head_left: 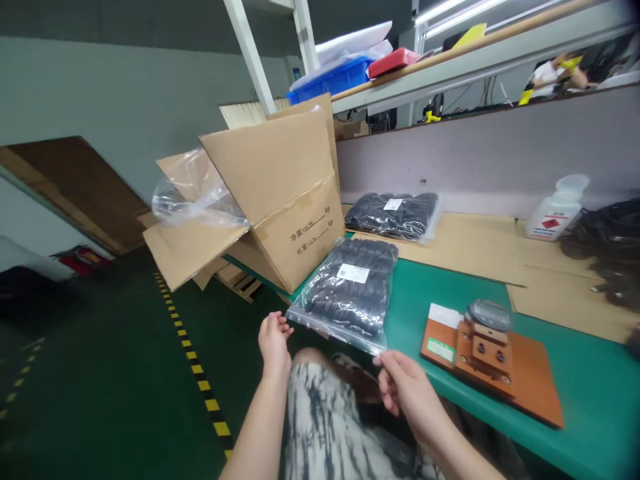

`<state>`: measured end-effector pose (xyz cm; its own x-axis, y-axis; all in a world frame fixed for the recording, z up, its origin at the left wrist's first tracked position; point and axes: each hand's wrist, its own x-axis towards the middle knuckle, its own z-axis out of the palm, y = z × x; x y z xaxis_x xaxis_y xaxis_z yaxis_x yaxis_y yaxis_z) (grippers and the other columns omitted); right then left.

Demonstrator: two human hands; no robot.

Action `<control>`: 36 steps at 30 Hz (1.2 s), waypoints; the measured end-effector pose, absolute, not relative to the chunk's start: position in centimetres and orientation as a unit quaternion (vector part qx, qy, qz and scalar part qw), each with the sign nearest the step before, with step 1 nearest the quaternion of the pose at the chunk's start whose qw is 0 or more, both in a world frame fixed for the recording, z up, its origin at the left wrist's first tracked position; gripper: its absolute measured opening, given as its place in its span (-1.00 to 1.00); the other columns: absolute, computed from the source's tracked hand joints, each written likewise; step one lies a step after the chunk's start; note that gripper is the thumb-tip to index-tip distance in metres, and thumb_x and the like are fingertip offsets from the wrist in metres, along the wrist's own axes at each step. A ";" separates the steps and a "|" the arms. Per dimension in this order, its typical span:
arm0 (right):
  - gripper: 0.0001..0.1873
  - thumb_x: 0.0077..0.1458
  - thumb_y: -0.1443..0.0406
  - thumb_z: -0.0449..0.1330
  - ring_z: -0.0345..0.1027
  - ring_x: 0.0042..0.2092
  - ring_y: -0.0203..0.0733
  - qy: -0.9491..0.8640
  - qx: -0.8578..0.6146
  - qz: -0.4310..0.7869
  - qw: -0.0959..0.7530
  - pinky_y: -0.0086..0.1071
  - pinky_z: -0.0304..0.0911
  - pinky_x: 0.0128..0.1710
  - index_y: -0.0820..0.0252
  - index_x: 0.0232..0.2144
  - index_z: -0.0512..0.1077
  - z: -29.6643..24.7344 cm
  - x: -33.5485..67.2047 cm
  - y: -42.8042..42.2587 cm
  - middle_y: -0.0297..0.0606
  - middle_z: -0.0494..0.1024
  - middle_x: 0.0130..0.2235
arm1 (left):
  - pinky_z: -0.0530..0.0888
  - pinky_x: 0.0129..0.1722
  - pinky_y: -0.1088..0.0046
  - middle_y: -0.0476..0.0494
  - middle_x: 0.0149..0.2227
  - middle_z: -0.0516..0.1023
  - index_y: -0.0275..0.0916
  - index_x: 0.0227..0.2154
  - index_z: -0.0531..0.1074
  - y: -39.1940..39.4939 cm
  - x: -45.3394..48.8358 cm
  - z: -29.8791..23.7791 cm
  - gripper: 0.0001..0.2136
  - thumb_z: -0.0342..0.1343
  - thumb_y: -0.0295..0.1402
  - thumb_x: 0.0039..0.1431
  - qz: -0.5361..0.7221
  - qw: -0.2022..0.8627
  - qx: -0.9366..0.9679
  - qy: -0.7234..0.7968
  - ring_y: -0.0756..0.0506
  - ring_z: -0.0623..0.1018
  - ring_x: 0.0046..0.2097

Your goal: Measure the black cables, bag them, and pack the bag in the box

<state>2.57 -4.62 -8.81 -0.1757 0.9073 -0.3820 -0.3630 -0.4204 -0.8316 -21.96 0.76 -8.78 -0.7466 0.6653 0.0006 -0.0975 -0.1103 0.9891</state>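
A clear zip-lock bag (345,293) packed with black coiled cables lies on the green table, with a white label on top. Its zip edge hangs slightly past the table's front edge, toward me. At the near right corner of that edge, my right hand (405,387) pinches the plastic between thumb and finger. My left hand (275,340) is at the near left corner, fingers curled against the bag's edge; the exact contact is small and hard to see. Behind it rests a second bag of black cables (395,217), also labelled.
An open cardboard box (295,220) with a plastic liner (195,193) stands left of the bags. On the right are an orange fixture with a round gauge (490,353), a white bottle (555,210) and black cables (610,233). A shelf (465,67) runs above.
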 end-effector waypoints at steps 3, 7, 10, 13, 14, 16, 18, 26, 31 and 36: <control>-0.50 0.02 -0.12 0.26 0.23 -0.63 -0.33 -0.377 -0.457 0.644 0.484 -0.51 0.09 -0.66 0.21 -0.46 0.39 -8.0 3.7 -5.0 -0.43 0.36 -0.63 | 0.49 -0.33 0.44 -0.06 -0.22 0.53 -0.29 -0.20 0.47 1.2 -22.8 -7.0 -0.85 0.20 -0.34 0.24 0.662 0.264 0.288 0.640 -0.02 0.52 -0.30; -0.59 0.06 -0.05 0.27 0.42 -0.31 -0.13 -0.488 -0.511 0.472 0.527 -0.35 0.33 -0.28 0.17 -0.31 0.47 -6.1 4.2 -2.9 -0.24 0.52 -0.37 | 0.43 -0.48 0.53 -0.04 -0.45 0.55 -0.30 -0.42 0.53 3.8 -23.9 -4.6 -0.74 0.44 -0.27 -0.10 0.530 0.384 0.343 0.673 -0.04 0.53 -0.45; -0.52 -0.04 -0.09 0.31 0.46 -0.35 -0.08 -0.471 -0.577 0.475 0.469 -0.33 0.35 -0.35 0.16 -0.26 0.48 -6.2 4.1 -1.1 -0.23 0.55 -0.41 | 0.44 -0.58 0.45 -0.19 -0.54 0.57 -0.34 -0.50 0.53 5.0 -25.2 -4.2 -0.64 0.43 -0.11 -0.14 0.408 0.515 0.352 0.667 -0.15 0.56 -0.53; -0.48 0.11 -0.19 0.13 0.25 -0.67 -0.24 -0.435 -0.611 0.570 0.336 -0.45 0.11 -0.64 0.13 -0.43 0.42 -7.5 3.8 -0.6 -0.38 0.38 -0.71 | 0.52 -0.49 0.41 -0.28 -0.47 0.61 -0.33 -0.43 0.54 4.8 -27.0 -5.1 -0.63 0.42 -0.10 -0.12 0.332 0.621 0.339 0.624 -0.17 0.61 -0.46; -0.43 0.10 -0.23 0.10 0.19 -0.71 -0.29 -0.412 -0.608 0.607 0.302 -0.47 0.03 -0.67 0.13 -0.48 0.39 -7.8 3.7 -0.7 -0.38 0.37 -0.74 | 0.53 -0.48 0.41 -0.27 -0.47 0.61 -0.32 -0.45 0.53 4.7 -27.6 -5.3 -0.64 0.44 -0.11 -0.13 0.317 0.644 0.329 0.614 -0.15 0.60 -0.46; -0.37 0.04 -0.28 0.11 0.15 -0.72 -0.34 -0.371 -0.588 0.667 0.267 -0.50 -0.04 -0.69 0.14 -0.56 0.31 -7.8 3.1 -0.6 -0.38 0.36 -0.74 | 0.53 -0.47 0.43 -0.21 -0.51 0.60 -0.30 -0.51 0.51 4.6 -28.7 -5.6 -0.66 0.45 -0.14 -0.14 0.319 0.679 0.297 0.591 -0.12 0.58 -0.47; -0.38 -0.03 -0.27 0.19 0.14 -0.73 -0.39 -0.338 -0.576 0.693 0.271 -0.53 -0.09 -0.69 0.15 -0.56 0.27 -6.9 2.1 0.0 -0.41 0.39 -0.70 | 0.53 -0.43 0.45 -0.15 -0.55 0.57 -0.30 -0.58 0.47 5.0 -29.2 -5.6 -0.68 0.45 -0.19 -0.12 0.362 0.686 0.261 0.575 -0.08 0.56 -0.48; -0.49 -0.05 -0.08 0.34 0.22 -0.70 -0.38 -0.296 -0.648 0.656 0.249 -0.51 0.11 -0.67 0.17 -0.52 0.26 -2.2 -2.5 3.0 -0.54 0.36 -0.68 | 0.58 -0.32 0.37 -0.28 -0.34 0.68 -0.31 -0.40 0.48 6.1 -29.2 -3.8 -0.64 0.48 -0.23 -0.19 0.333 0.711 0.094 0.612 -0.17 0.66 -0.34; -0.71 0.31 0.20 0.18 0.24 -0.63 -0.43 -0.258 -0.700 0.613 0.258 -0.53 0.22 -0.61 0.28 -0.42 0.39 -0.8 -3.5 2.9 -0.51 0.38 -0.57 | 0.57 -0.23 0.37 -0.26 -0.24 0.68 -0.27 -0.31 0.51 7.3 -29.3 -2.5 -0.67 0.45 -0.25 -0.10 0.254 0.747 0.134 0.599 -0.19 0.68 -0.22; -0.76 0.35 0.21 0.14 0.29 -0.56 -0.41 -0.222 -0.761 0.533 0.296 -0.51 0.29 -0.55 0.30 -0.27 0.42 -0.8 -3.8 2.3 -0.44 0.44 -0.45 | 0.56 -0.31 0.46 -0.25 -0.29 0.67 -0.28 -0.36 0.48 8.2 -26.9 -2.4 -0.75 0.40 -0.28 0.00 0.190 0.770 0.155 0.590 -0.12 0.67 -0.31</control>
